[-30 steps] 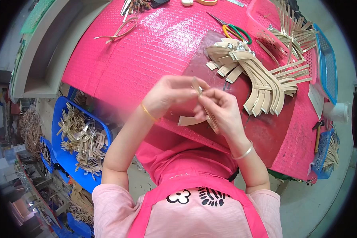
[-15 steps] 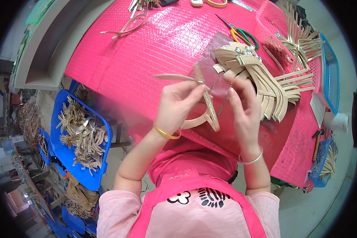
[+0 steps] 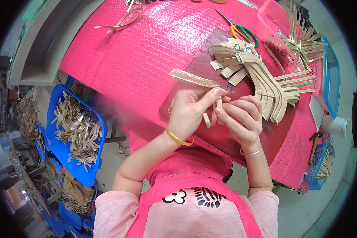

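Observation:
My left hand (image 3: 188, 109) pinches a beige-gold shoe strap (image 3: 192, 78) between thumb and fingers, above a dark red mat (image 3: 261, 141). One flat end of the strap sticks out to the left, and other parts hang below the fingertips. Close beside it, the curled fingers of my right hand (image 3: 242, 119) meet the strap's hanging part; the exact contact is partly hidden. A stacked bundle of similar beige straps (image 3: 267, 89) lies on the mat just beyond my right hand. Scissors (image 3: 242, 33) with yellow and green handles rest above that bundle.
A pink basket (image 3: 270, 22) and a blue tray (image 3: 331, 75) with strap bundles stand at right. Further down are a hammer (image 3: 314, 150) and a small blue basket (image 3: 314, 180). A blue bin (image 3: 87, 177) of straps is left, below the pink-covered table (image 3: 119, 67).
My right hand has moved left and down, closing in beside my left hand. The strap has turned so its flat end shows broadside, and its loop is mostly covered now.

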### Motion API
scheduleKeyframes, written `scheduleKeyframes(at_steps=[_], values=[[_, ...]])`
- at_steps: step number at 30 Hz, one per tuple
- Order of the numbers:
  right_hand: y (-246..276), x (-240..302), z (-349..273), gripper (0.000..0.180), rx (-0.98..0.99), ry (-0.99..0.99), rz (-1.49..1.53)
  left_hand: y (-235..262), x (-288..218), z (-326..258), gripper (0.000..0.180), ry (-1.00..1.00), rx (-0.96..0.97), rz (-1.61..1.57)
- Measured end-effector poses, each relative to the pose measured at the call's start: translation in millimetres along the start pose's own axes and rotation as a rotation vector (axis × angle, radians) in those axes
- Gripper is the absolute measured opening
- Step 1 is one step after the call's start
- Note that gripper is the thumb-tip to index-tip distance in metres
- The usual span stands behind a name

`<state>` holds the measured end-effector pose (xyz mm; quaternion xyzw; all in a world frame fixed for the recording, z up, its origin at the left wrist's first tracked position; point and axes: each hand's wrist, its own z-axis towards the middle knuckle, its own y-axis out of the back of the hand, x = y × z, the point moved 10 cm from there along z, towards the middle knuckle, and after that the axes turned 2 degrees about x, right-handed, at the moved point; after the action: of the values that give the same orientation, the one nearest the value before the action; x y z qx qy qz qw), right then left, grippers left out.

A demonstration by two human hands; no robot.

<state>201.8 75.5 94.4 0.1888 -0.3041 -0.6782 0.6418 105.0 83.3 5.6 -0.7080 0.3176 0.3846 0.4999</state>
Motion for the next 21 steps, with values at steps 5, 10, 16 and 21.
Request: scheduleKeyframes(at_steps=[5, 10, 16, 21], values=[[6.7, -1.9, -6.1, 0.023, 0.019, -0.067, 0.007, -5.5, -4.8, -2.1, 0.026, -0.051, 0.01, 0.085], [11.0, -1.7, -6.0, 0.02, 0.018, -0.087, 0.04, -3.8, -9.9, -2.6, 0.024, -0.115, -0.036, 0.08], [13.3, 1.8, -4.6, 0.02, 0.042, -0.084, 0.077, -4.5, -10.3, -7.2, 0.024, -0.103, -0.047, 0.116], [13.2, 5.2, -4.9, 0.021, 0.059, -0.073, 0.076, -7.5, -12.0, -9.0, 0.025, -0.107, -0.022, 0.168]])
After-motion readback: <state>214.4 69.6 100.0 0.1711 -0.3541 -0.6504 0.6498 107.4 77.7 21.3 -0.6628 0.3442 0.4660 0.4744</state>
